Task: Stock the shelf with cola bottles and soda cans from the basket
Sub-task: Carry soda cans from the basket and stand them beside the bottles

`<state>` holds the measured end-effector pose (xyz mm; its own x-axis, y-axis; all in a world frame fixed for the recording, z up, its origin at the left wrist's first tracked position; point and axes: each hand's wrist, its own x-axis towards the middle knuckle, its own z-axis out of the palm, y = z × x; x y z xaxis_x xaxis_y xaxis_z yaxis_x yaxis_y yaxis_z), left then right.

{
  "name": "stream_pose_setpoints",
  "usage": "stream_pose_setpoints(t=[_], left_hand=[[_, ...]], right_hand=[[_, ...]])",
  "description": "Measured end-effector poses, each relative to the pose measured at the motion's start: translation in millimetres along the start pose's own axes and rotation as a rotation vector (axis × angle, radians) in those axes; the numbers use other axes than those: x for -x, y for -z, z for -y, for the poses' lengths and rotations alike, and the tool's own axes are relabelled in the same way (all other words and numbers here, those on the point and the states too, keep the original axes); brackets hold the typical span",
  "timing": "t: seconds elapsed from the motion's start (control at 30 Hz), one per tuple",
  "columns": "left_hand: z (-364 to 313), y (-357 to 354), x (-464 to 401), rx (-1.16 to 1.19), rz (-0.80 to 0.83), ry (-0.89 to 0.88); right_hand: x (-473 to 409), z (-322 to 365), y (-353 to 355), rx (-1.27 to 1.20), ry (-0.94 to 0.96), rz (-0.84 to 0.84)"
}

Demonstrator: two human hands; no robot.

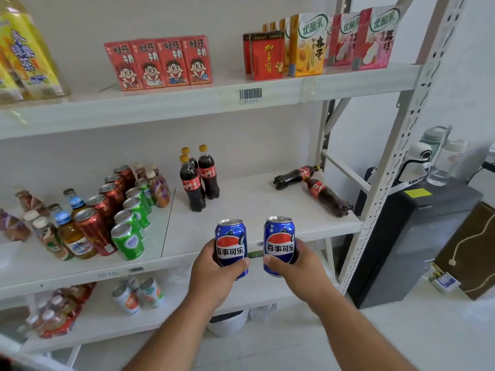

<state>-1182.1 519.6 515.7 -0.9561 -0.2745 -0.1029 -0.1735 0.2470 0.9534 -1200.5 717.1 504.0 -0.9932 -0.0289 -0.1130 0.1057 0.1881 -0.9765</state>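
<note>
Nearest the person, two forearms reach forward, each hand wrapped round an upright blue cola can: left hand (214, 266) grasping the left can (231, 243), right hand (290, 265) grasping the right can (279, 242), labels facing back, thumbs across the lower fronts. Both cans held side by side, apart, just before the front edge of the middle shelf (267, 210), not yet set on it. Beyond them on that shelf: three cola bottles (198, 180) standing upright together, yellow caps; further right, two more cola bottles (310, 187) lying on their sides near the post. Left section holds rows of red cans (99, 218) and green cans (131, 226), with small glass bottles beside them. Top shelf (187, 103), furthest: red milk cartons (158, 62), then taller drink cartons (321, 41) to the right. Basket not in view
</note>
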Motion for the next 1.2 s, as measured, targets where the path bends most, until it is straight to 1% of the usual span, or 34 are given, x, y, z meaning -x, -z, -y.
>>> stream_pose_setpoints(t=[0.33, 0.5, 0.77, 1.0, 1.2], left_hand=[[22, -36, -108, 0.018, -0.014, -0.012], [30, -46, -153, 0.019, -0.003, -0.009], [52, -58, -207, 0.009, 0.014, 0.03], [66, -76, -254, -0.009, -0.025, 0.021], [70, -96, -283, -0.02, -0.059, 0.017]], right_hand=[[-113, -6, -4, 0.063, -0.052, 0.017], [-156, -12, -11, 0.092, -0.055, 0.008], [-215, -25, -15, 0.143, -0.063, 0.001], [-272, -45, -21, 0.204, -0.071, 0.007], [-310, -55, -22, 0.203, -0.087, 0.027]])
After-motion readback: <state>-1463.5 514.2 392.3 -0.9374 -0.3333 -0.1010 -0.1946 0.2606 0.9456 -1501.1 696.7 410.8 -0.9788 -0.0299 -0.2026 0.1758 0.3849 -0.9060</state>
